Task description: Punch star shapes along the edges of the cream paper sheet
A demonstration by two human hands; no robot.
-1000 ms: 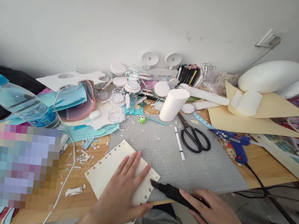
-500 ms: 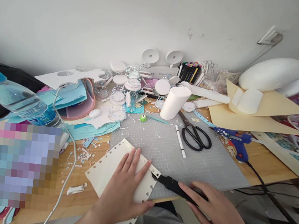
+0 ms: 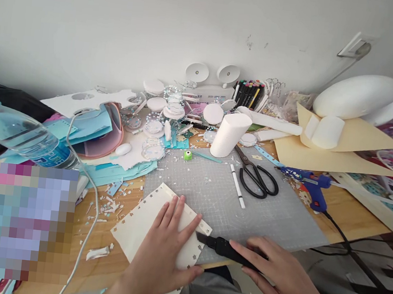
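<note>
My left hand (image 3: pixel 162 248) lies flat, fingers spread, on a cream paper sheet (image 3: pixel 139 220) with star-shaped holes punched along its edges. The sheet rests partly on a grey cutting mat (image 3: pixel 226 201) at the near edge of the wooden desk. My right hand (image 3: pixel 276 277) grips a black utility knife (image 3: pixel 223 247), its blade tip touching the sheet's right edge just beside my left fingertips.
Black scissors (image 3: pixel 258 178), a white pen (image 3: pixel 237 185) and a white foam cylinder (image 3: pixel 230 134) sit on the mat's far side. A blue glue gun (image 3: pixel 310 183) lies right, its cord trailing off the desk. A water bottle (image 3: pixel 22 137), blue paper and white cable (image 3: pixel 88 201) crowd the left.
The knife has slid a little leftward, bringing its blade against the sheet's right edge. My left hand stays pressed on the paper.
</note>
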